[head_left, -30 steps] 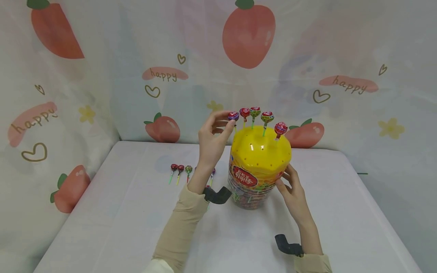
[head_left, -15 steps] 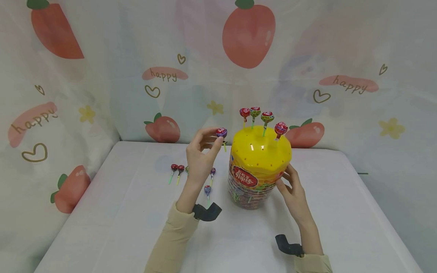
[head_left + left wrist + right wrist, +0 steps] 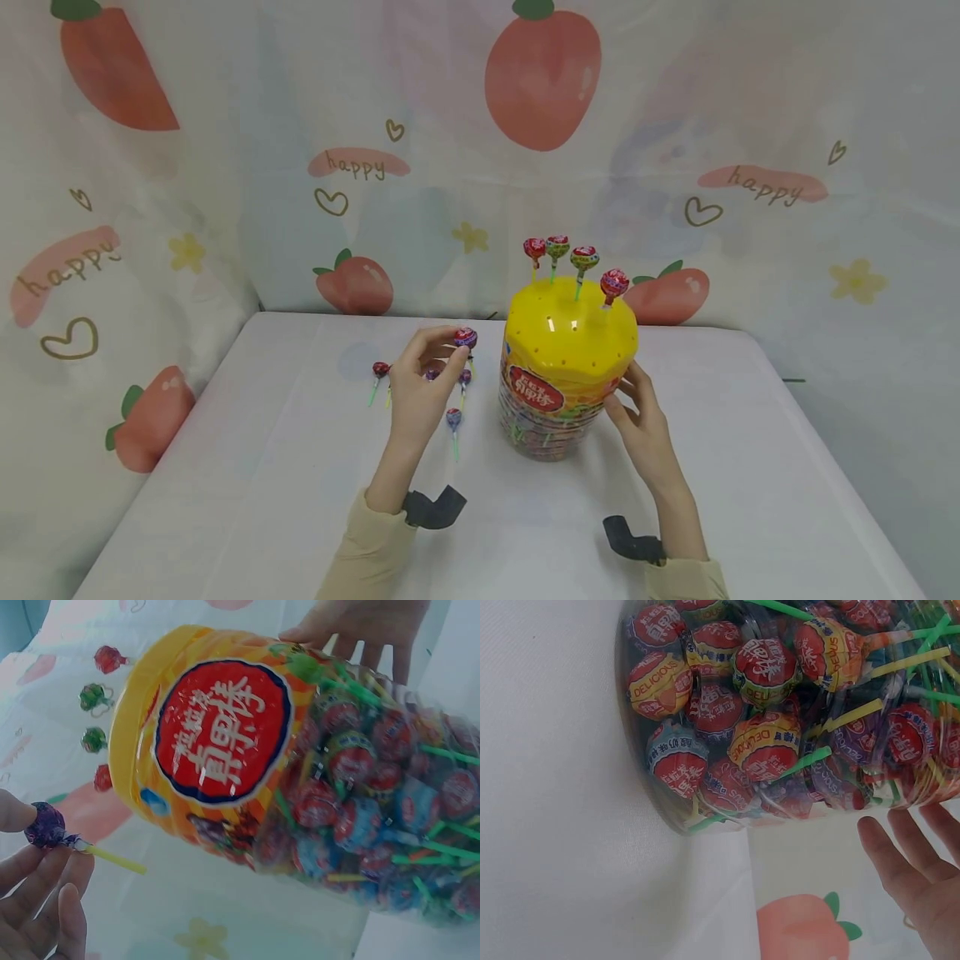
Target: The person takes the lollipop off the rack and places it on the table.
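My left hand (image 3: 422, 385) pinches a purple-wrapped lollipop (image 3: 46, 825) by its round head, its yellow stick pointing away. It hovers left of a large clear jar (image 3: 537, 389) with a yellow lid and a red oval label. Several lollipops, among them a red one (image 3: 614, 283) and a green one (image 3: 584, 258), stand upright in holes in the lid (image 3: 562, 333). Against the jar's right side my right hand (image 3: 643, 433) rests, its fingers nearly straight in the right wrist view. Many wrapped lollipops (image 3: 765, 667) fill the jar.
Several loose lollipops lie on the white table (image 3: 285, 467) left of the jar, including a blue one (image 3: 453, 421) and a red one (image 3: 380, 369). My left hand partly hides some of them. A printed curtain (image 3: 465, 75) hangs behind the table.
My left hand has drawn the purple lollipop away from the lid's left edge, moving down and left towards the loose lollipops. The right hand and the jar have stayed in place.
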Demonstrator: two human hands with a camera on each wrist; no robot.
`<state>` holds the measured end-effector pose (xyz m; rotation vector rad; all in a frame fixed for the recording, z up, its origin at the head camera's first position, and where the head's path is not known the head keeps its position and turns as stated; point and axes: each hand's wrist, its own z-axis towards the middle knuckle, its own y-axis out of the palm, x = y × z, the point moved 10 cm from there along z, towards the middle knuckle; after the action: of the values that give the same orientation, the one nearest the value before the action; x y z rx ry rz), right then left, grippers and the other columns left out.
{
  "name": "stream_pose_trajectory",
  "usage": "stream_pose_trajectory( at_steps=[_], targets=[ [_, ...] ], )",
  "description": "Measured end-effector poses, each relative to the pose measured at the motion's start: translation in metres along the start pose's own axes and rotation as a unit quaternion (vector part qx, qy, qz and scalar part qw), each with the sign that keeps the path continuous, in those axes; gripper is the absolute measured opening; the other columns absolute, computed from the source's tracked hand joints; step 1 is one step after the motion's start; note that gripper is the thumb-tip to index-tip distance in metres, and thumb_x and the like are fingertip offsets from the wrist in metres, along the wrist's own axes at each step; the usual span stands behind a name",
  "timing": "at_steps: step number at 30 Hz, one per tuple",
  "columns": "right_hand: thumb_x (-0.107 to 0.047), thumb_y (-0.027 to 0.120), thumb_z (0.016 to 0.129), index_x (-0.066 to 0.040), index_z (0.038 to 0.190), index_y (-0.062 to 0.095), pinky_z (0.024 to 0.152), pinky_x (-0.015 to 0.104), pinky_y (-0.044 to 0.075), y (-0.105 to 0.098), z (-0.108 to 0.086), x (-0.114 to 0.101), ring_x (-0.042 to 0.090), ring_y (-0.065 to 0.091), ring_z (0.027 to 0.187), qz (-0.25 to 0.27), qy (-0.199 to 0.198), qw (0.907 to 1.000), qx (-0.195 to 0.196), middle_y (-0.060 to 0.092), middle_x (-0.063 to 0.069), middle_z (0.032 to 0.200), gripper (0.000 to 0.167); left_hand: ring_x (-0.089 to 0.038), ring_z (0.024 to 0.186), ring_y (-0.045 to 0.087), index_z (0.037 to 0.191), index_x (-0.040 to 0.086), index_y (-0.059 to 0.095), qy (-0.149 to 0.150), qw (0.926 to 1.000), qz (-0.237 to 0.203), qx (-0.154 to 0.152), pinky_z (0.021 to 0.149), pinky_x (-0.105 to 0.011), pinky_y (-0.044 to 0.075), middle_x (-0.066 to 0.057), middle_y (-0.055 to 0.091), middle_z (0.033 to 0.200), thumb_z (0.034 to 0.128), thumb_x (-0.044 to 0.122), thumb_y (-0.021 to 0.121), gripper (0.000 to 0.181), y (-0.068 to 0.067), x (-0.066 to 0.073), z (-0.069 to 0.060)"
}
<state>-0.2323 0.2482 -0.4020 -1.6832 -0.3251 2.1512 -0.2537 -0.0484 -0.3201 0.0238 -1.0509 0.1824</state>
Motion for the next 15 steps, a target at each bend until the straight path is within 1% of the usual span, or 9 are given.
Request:
stream_pose_trajectory(
  at_steps=[2, 3, 5, 7, 9, 11, 13, 14, 15],
  targets=[
    [-0.019, 0.05, 0.1, -0.019, 0.154, 0.018, 0.106, 0.06, 0.036, 0.0, 0.0, -0.001, 0.031, 0.036, 0.135, 0.002, -0.001, 1.0, 0.001, 0.033, 0.014, 0.15, 0.063, -0.011, 0.086, 0.065, 0.111, 0.009, 0.067, -0.012, 0.9999, -0.002, 0.005, 0.073, -0.018, 0.05, -0.009, 0.07, 0.1, 0.0878, 0.018, 0.07, 0.025, -0.004, -0.008, -0.003],
    [-0.019, 0.05, 0.1, -0.018, 0.154, 0.018, 0.106, 0.062, 0.035, -0.001, 0.001, -0.001, 0.031, 0.036, 0.135, 0.002, -0.001, 1.0, 0.002, 0.033, 0.014, 0.15, 0.063, -0.009, 0.085, 0.064, 0.11, 0.009, 0.067, -0.017, 0.9998, -0.003, 0.007, 0.073, -0.018, 0.05, -0.009, 0.071, 0.099, 0.0876, 0.018, 0.07, 0.025, -0.006, -0.012, -0.004],
    [-0.02, 0.05, 0.1, -0.018, 0.154, 0.018, 0.106, 0.063, 0.034, -0.001, 0.001, -0.001, 0.031, 0.036, 0.135, 0.001, 0.001, 1.0, 0.003, 0.033, 0.014, 0.15, 0.063, -0.007, 0.082, 0.064, 0.109, 0.01, 0.068, -0.028, 0.9995, -0.008, 0.011, 0.073, -0.018, 0.05, -0.01, 0.071, 0.097, 0.0875, 0.019, 0.07, 0.024, -0.01, -0.02, -0.006],
    [-0.02, 0.05, 0.1, -0.019, 0.154, 0.018, 0.106, 0.059, 0.036, -0.001, 0.001, -0.001, 0.03, 0.036, 0.135, -0.001, 0.002, 1.0, 0.003, 0.033, 0.013, 0.15, 0.063, -0.007, 0.08, 0.063, 0.109, 0.01, 0.068, -0.041, 0.999, -0.012, 0.014, 0.073, -0.017, 0.05, -0.011, 0.071, 0.096, 0.0873, 0.02, 0.071, 0.024, -0.014, -0.028, -0.007],
    [-0.02, 0.05, 0.1, -0.02, 0.154, 0.018, 0.107, 0.048, 0.039, -0.001, 0.001, 0.0, 0.029, 0.036, 0.135, -0.005, 0.005, 1.0, 0.001, 0.033, 0.012, 0.15, 0.063, -0.006, 0.079, 0.063, 0.108, 0.01, 0.068, -0.057, 0.9982, -0.012, 0.015, 0.073, -0.017, 0.05, -0.012, 0.07, 0.097, 0.0868, 0.02, 0.071, 0.024, -0.017, -0.037, -0.009],
    [-0.02, 0.05, 0.1, -0.022, 0.154, 0.018, 0.105, 0.032, 0.04, 0.0, 0.0, 0.0, 0.028, 0.036, 0.135, -0.005, 0.004, 1.0, -0.001, 0.033, 0.011, 0.15, 0.063, -0.006, 0.079, 0.063, 0.108, 0.009, 0.068, -0.076, 0.997, -0.006, 0.015, 0.072, -0.017, 0.049, -0.012, 0.069, 0.097, 0.0865, 0.018, 0.071, 0.023, -0.02, -0.046, -0.01],
    [-0.02, 0.05, 0.099, -0.023, 0.153, 0.019, 0.099, 0.016, 0.038, -0.001, 0.0, 0.0, 0.027, 0.037, 0.134, -0.007, 0.004, 1.0, -0.001, 0.034, 0.011, 0.15, 0.063, -0.005, 0.078, 0.062, 0.108, 0.009, 0.068, -0.093, 0.9956, 0.002, 0.012, 0.071, -0.016, 0.049, -0.012, 0.069, 0.097, 0.0864, 0.017, 0.072, 0.023, -0.023, -0.054, -0.011],
    [-0.02, 0.05, 0.1, -0.023, 0.153, 0.019, 0.096, 0.01, 0.036, -0.001, 0.0, 0.0, 0.026, 0.037, 0.134, -0.009, 0.003, 1.0, 0.0, 0.034, 0.01, 0.15, 0.063, -0.004, 0.077, 0.062, 0.108, 0.009, 0.068, -0.1, 0.9949, 0.007, 0.011, 0.07, -0.016, 0.049, -0.012, 0.069, 0.097, 0.0865, 0.017, 0.071, 0.023, -0.024, -0.059, -0.011],
    [-0.02, 0.051, 0.099, -0.023, 0.153, 0.019, 0.094, 0.007, 0.035, -0.001, 0.0, -0.001, 0.026, 0.037, 0.134, -0.009, 0.002, 1.0, 0.001, 0.034, 0.011, 0.15, 0.063, -0.003, 0.077, 0.062, 0.107, 0.009, 0.068, -0.105, 0.9943, 0.011, 0.01, 0.069, -0.016, 0.049, -0.013, 0.069, 0.097, 0.0867, 0.017, 0.071, 0.022, -0.025, -0.063, -0.011]
  ],
)
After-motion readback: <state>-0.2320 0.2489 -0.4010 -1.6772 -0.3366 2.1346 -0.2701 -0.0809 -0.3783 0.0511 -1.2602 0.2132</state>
